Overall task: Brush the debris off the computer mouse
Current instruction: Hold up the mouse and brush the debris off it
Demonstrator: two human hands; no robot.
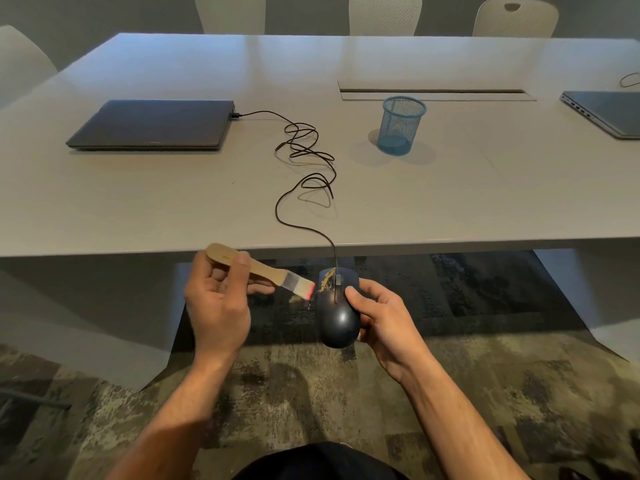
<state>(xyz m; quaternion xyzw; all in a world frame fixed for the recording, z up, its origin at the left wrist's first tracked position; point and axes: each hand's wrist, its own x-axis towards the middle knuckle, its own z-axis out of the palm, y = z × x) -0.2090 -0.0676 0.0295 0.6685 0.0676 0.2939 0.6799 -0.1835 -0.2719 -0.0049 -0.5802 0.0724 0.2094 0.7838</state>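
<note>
Both hands are busy: my left hand (218, 303) grips the brush (263, 271), my right hand (381, 317) holds the mouse (337, 313) over the floor, near the counter (207, 209). Yellow debris (327, 280) sits on its far end. Brushing hard could knock the mouse loose, I think.

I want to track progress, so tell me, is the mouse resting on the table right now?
No, the right hand holds the mouse off the table, above the carpet.
</note>
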